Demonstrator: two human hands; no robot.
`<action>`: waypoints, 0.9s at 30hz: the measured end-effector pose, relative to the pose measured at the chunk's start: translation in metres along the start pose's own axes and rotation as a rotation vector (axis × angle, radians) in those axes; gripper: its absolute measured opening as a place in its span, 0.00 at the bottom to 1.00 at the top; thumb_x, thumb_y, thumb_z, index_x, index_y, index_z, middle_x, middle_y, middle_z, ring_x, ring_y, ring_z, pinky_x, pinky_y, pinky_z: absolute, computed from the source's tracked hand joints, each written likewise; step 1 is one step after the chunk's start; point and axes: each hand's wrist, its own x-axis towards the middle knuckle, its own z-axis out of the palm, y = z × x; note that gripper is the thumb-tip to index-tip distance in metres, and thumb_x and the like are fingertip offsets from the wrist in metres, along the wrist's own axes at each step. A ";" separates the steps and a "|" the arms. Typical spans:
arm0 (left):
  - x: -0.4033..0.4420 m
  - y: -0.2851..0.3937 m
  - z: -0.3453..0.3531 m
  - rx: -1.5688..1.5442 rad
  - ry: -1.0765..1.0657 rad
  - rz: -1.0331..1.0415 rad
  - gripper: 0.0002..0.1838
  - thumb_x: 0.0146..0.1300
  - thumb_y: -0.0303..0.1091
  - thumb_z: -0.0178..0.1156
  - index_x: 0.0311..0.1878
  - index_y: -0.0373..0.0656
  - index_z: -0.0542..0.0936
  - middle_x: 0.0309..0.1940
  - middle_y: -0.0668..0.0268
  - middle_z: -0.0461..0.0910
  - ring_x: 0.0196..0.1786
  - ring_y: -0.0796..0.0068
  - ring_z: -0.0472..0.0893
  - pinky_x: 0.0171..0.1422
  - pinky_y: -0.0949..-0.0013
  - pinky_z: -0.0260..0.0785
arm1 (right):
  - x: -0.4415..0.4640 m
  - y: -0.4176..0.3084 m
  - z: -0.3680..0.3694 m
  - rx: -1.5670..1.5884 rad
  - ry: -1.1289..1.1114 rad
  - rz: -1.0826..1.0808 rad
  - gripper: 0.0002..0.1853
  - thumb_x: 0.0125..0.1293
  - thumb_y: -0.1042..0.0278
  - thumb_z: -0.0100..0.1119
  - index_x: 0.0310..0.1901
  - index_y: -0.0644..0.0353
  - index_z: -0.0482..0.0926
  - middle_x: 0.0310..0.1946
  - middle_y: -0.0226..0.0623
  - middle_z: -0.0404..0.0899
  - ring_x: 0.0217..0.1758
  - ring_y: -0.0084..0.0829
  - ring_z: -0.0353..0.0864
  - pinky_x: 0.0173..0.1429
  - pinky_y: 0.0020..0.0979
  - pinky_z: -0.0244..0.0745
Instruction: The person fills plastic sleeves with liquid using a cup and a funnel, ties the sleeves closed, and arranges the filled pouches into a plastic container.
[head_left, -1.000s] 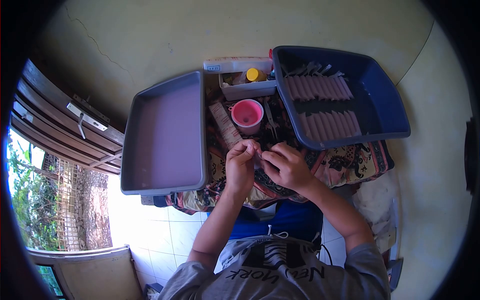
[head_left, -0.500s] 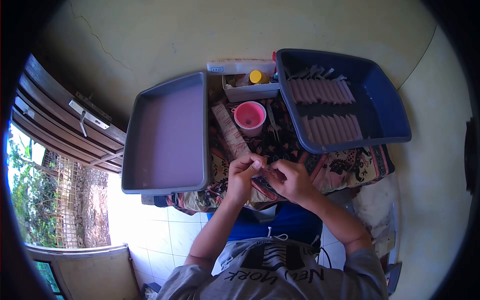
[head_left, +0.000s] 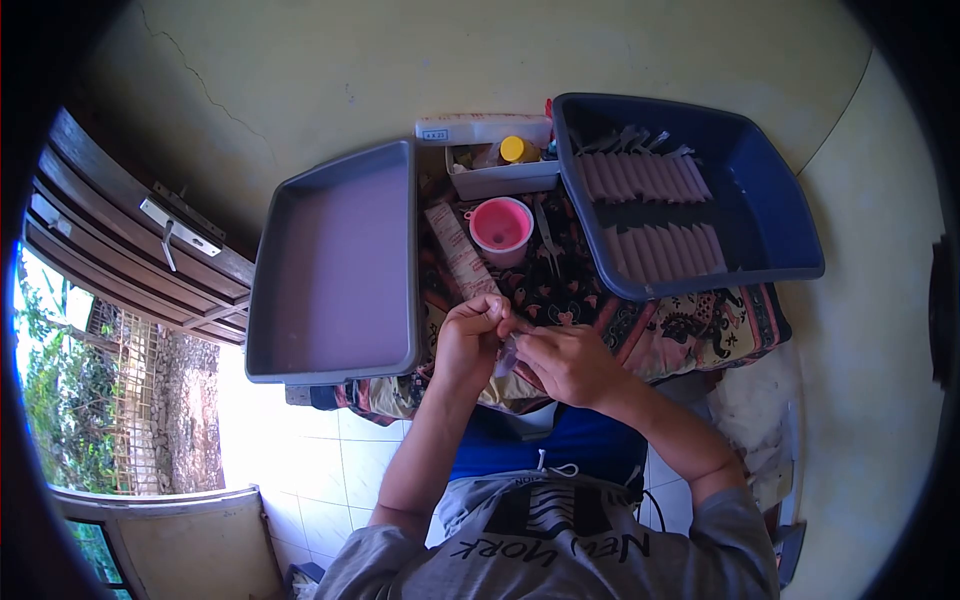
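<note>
My left hand (head_left: 468,338) and my right hand (head_left: 572,364) meet at the table's near edge, both with fingers pinched. Between them hangs a thin, clear plastic bag (head_left: 506,358) with a pale purple tint; its upper part is hidden by my fingers, and I cannot make out how much is in it. Just beyond my left hand lies a flat white pack with red print (head_left: 460,250). Past my hands stands a pink and white cup (head_left: 500,228) with a pink funnel-like inside. Scissors (head_left: 547,240) lie beside it.
A grey tub (head_left: 412,270) of pale purple liquid stands at left. The blue tub (head_left: 775,210) at right holds two rows of filled purple tubes (head_left: 665,252). Behind the cup is a grey box (head_left: 505,183) with a yellow-lidded jar (head_left: 518,150). Patterned cloth (head_left: 690,330) covers the table.
My right hand has shifted left and turned over the bag, closing its fingers. My left hand has moved slightly left and up. The bag now shows hanging below my fingers.
</note>
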 end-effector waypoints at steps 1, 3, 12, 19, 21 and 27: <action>0.001 0.000 -0.005 -0.061 -0.020 -0.039 0.07 0.65 0.24 0.52 0.30 0.36 0.74 0.26 0.66 0.70 0.29 0.76 0.69 0.46 0.71 0.68 | 0.002 0.001 -0.004 0.013 -0.024 -0.089 0.06 0.58 0.72 0.60 0.34 0.61 0.72 0.25 0.40 0.78 0.28 0.40 0.82 0.27 0.38 0.75; 0.002 -0.002 -0.002 -0.042 -0.023 -0.009 0.05 0.64 0.24 0.53 0.31 0.36 0.74 0.26 0.67 0.70 0.29 0.77 0.68 0.43 0.74 0.63 | 0.001 0.000 -0.005 0.020 0.006 -0.045 0.06 0.58 0.72 0.60 0.33 0.61 0.72 0.25 0.40 0.78 0.27 0.40 0.82 0.27 0.39 0.75; 0.002 -0.020 0.004 0.212 0.014 0.053 0.05 0.67 0.28 0.52 0.33 0.40 0.73 0.28 0.70 0.70 0.30 0.82 0.66 0.35 0.77 0.54 | -0.005 0.010 0.009 -0.065 -0.007 0.371 0.06 0.61 0.72 0.58 0.33 0.62 0.71 0.21 0.45 0.78 0.24 0.44 0.82 0.25 0.40 0.75; 0.013 -0.013 -0.001 0.150 0.098 0.041 0.04 0.65 0.25 0.53 0.33 0.39 0.75 0.28 0.69 0.72 0.29 0.83 0.67 0.34 0.80 0.56 | -0.004 0.006 0.008 -0.191 -0.132 0.257 0.05 0.61 0.73 0.57 0.33 0.61 0.70 0.22 0.41 0.77 0.27 0.43 0.81 0.29 0.40 0.75; 0.016 -0.010 -0.006 0.142 0.114 0.018 0.04 0.64 0.24 0.52 0.32 0.39 0.74 0.28 0.68 0.72 0.27 0.84 0.65 0.31 0.80 0.52 | -0.001 0.006 0.004 -0.189 -0.131 0.178 0.06 0.61 0.72 0.57 0.33 0.61 0.70 0.22 0.40 0.76 0.27 0.42 0.81 0.29 0.39 0.75; 0.019 -0.001 -0.011 0.134 0.038 -0.042 0.04 0.63 0.26 0.52 0.32 0.39 0.75 0.25 0.68 0.71 0.25 0.84 0.63 0.28 0.80 0.48 | 0.000 0.015 -0.002 -0.100 -0.091 0.056 0.06 0.61 0.71 0.59 0.35 0.61 0.72 0.23 0.41 0.77 0.27 0.41 0.81 0.30 0.39 0.75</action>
